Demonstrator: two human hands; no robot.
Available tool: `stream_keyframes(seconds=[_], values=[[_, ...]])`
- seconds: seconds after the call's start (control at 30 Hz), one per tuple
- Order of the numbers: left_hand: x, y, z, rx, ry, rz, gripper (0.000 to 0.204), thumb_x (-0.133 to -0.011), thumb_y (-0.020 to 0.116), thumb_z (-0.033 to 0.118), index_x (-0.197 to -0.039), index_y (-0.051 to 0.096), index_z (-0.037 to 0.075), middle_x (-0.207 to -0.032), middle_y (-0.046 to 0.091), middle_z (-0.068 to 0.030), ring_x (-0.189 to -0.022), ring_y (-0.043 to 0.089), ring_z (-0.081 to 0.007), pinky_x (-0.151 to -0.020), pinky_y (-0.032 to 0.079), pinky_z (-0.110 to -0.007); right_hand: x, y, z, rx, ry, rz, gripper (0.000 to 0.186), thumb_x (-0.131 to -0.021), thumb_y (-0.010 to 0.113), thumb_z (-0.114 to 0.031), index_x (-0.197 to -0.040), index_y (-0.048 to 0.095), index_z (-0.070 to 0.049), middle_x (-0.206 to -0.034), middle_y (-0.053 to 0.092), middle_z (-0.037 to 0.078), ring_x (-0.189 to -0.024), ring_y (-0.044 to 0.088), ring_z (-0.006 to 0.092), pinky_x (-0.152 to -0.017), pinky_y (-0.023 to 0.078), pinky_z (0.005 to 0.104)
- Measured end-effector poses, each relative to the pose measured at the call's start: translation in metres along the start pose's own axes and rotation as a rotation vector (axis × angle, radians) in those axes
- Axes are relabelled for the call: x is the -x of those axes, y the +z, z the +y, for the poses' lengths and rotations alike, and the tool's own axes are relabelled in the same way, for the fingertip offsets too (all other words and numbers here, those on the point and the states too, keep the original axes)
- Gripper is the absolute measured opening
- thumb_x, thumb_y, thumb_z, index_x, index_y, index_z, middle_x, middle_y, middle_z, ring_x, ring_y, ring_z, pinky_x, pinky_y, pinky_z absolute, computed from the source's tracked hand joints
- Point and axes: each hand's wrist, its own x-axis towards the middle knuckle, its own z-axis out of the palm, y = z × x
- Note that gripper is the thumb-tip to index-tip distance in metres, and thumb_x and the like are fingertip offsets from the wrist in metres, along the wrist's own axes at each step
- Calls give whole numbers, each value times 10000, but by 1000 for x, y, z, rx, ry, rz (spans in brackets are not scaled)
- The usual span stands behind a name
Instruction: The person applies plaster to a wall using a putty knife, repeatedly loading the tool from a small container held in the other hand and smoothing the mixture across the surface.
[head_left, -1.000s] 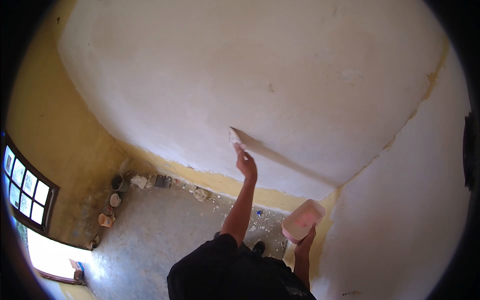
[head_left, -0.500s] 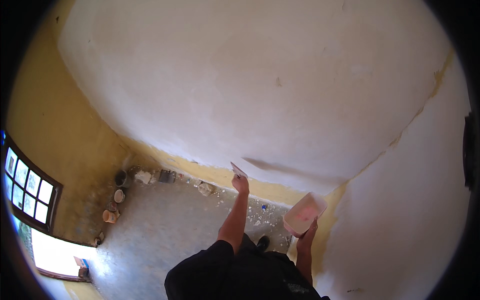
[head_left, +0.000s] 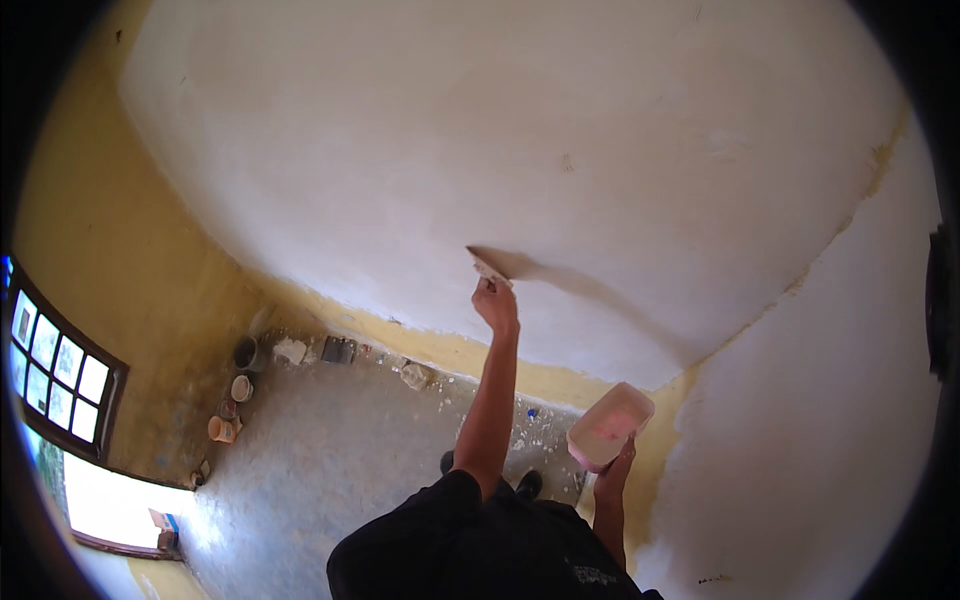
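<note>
My left hand (head_left: 497, 304) is closed around a putty knife (head_left: 487, 266), a flat tool smeared with whitish paste. The arm reaches forward to the large white-coated wall (head_left: 400, 150). At its tip the blade meets its own shadow, so it seems to touch the wall there. My right hand (head_left: 613, 474), lower and to the right, grips a pinkish rectangular tub (head_left: 583, 440) from its near side. Pink and pale paste (head_left: 617, 424) lies inside the tilted tub. The fingers beneath the tub are partly hidden.
A bare yellow strip (head_left: 455, 350) runs along the wall's foot. Splattered floor (head_left: 320, 450) lies below, with lumps of debris (head_left: 414, 376), a dark bucket (head_left: 246, 353) and an orange-white pot (head_left: 222, 429). Another white wall (head_left: 780, 440) meets at the right corner. A window (head_left: 60, 370) is at left.
My left hand has moved up and slightly right with the putty knife, from near the wall's foot onto the white surface. My right hand and the tub have stayed nearly still.
</note>
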Motion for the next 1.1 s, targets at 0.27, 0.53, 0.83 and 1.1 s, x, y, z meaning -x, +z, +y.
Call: stream_keyframes(seconds=[0.27, 0.53, 0.83, 1.1], values=[[78, 13, 71, -116, 82, -325, 237, -933, 539, 49, -1124, 623, -63, -897, 695, -127, -786, 629, -156, -702, 485, -295, -6, -1, 10, -14, 35, -102, 526, -1010, 417, -430, -1349, 417, -29, -1267, 540, 109, -1173, 543, 239, -998, 454, 393], [31, -84, -6, 410, -286, -321, 349, -905, 535, -34, -1255, 542, -31, -1121, 634, -104, -989, 633, -186, -821, 547, -321, 0, 6, 3, -7, 64, -47, 514, -994, 453, -430, -1331, 442, -43, -1246, 556, 101, -1156, 559, 248, -966, 483, 397], [-16, -39, -43, -424, 245, 249, 332, -904, 483, -8, -1218, 583, -52, -1094, 652, -241, -930, 652, -384, -750, 509, -385, 4, -10, 4, -23, -31, 48, 540, -957, 516, -440, -1309, 417, -42, -1205, 555, 134, -1073, 614, 297, -840, 570, 446], [91, 2, -134, -568, 347, -2, 472, -851, 492, -31, -1321, 512, 1, -1151, 612, -251, -961, 629, -422, -788, 522, -462, -7, -6, 16, -11, -5, 14, 485, -989, 470, -401, -1285, 438, -18, -1198, 560, 138, -1084, 606, 287, -872, 554, 437]])
